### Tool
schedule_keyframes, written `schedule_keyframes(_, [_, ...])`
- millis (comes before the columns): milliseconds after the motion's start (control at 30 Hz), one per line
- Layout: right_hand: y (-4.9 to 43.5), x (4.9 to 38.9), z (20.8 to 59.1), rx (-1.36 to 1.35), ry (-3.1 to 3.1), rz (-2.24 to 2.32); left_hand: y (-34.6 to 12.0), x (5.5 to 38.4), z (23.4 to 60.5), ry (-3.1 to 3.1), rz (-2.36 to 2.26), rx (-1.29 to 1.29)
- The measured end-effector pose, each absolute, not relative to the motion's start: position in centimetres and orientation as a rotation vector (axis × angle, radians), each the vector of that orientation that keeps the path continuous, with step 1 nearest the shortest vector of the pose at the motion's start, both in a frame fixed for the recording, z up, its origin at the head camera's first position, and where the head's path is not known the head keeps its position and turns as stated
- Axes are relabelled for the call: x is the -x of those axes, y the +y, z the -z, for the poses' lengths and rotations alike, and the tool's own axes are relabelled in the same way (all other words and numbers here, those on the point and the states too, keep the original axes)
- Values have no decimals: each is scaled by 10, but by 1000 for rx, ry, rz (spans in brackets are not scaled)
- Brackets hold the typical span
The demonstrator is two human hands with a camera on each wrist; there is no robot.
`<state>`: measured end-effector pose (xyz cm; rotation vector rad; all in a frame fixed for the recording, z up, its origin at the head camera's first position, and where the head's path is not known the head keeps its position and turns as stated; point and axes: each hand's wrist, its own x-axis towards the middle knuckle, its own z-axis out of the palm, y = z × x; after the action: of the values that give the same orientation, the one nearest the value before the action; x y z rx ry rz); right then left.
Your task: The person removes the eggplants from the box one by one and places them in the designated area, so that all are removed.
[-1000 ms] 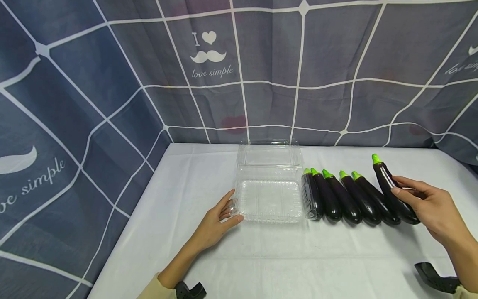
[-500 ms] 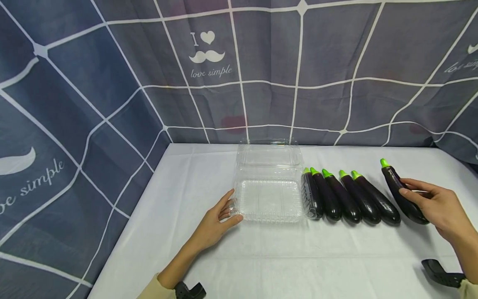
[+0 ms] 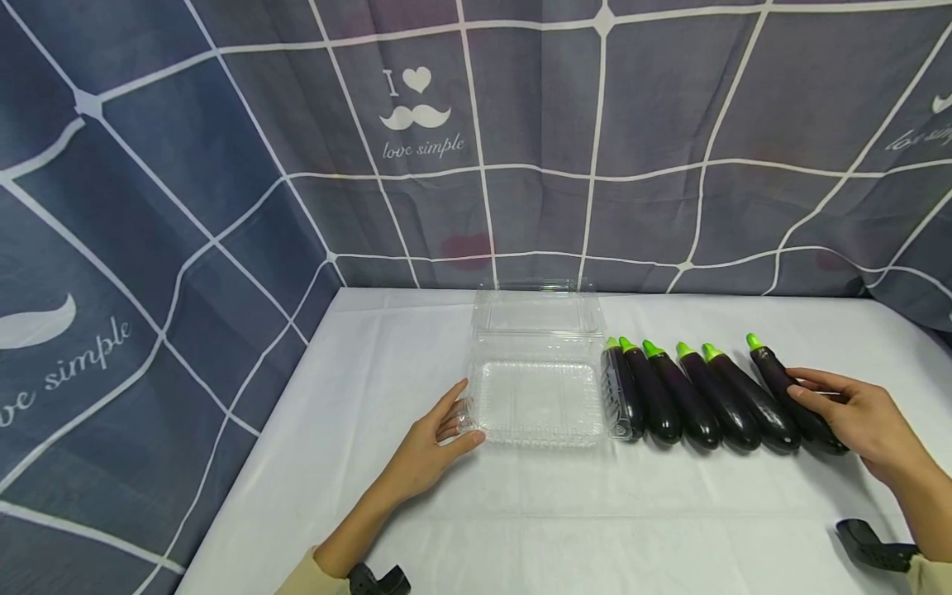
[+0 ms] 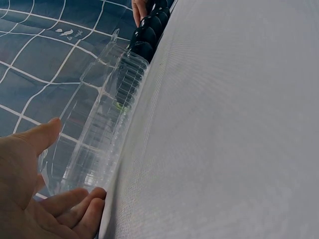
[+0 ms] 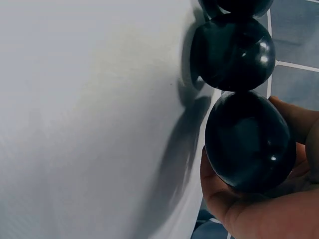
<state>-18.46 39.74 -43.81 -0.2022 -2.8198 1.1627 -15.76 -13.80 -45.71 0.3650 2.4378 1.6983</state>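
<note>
On the white tabletop a hinged clear plastic container (image 3: 539,401) lies with its lid (image 3: 537,312) folded back. My left hand (image 3: 426,450) holds its left side near the front corner, with thumb and fingers at the edge in the left wrist view. Right of the container several glossy dark eggplants with green stem ends stand side by side in a slanting row. The leftmost eggplant (image 3: 623,392) shows partly through the ribbed clear wall. My right hand (image 3: 855,413) grips the rightmost eggplant (image 3: 777,380) near its thick end, close against its neighbour (image 3: 759,409).
A white cloth (image 3: 595,529) covers the table. Dark grey checked fabric (image 3: 543,124) hangs behind the table and along its left side (image 3: 111,372). Black wrist mounts (image 3: 878,545) sit on both wrists.
The eggplant in my right hand first shifted to the right, away from the row, then came back left and down beside its neighbour. My left hand and the container stay put.
</note>
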Motion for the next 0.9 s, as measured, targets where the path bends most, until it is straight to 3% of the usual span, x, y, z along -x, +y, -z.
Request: schedule_keyframes(900, [403, 183, 448, 174, -2829, -1226, -137, 157, 457, 2445, -1706, -367])
